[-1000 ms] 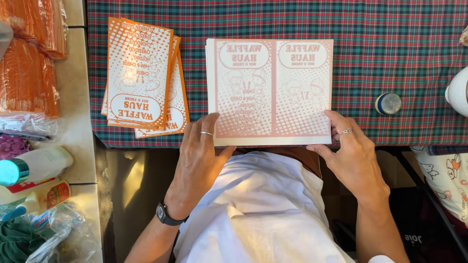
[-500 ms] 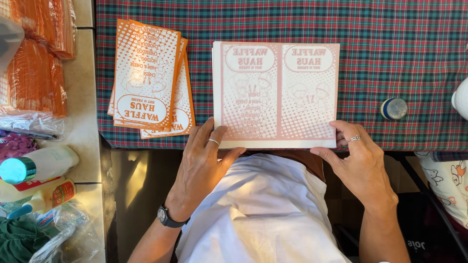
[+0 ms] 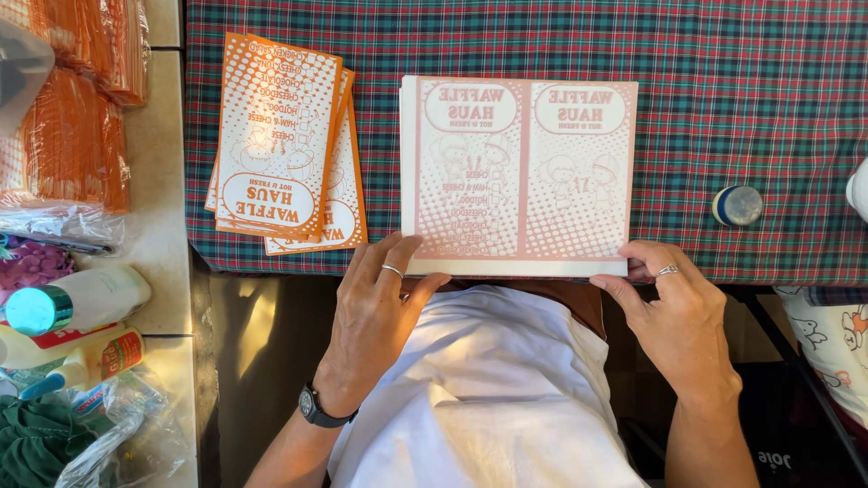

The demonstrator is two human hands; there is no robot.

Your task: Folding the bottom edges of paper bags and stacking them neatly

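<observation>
While both hands rest at the table edge:
Left hand [image 3: 378,303]: fingers spread flat on pale printed sheet [image 3: 520,172].
Right hand [image 3: 674,312]: pinching its corner.
Orange stack [image 3: 280,145]: just beside.

Left hand [image 3: 375,303] has a plain silver ring on one finger and a dark wristwatch [image 3: 318,408] strapped at the wrist. Right hand [image 3: 680,312] wears a silver ring too, forearms bare. White top [image 3: 488,389] over brown.
</observation>
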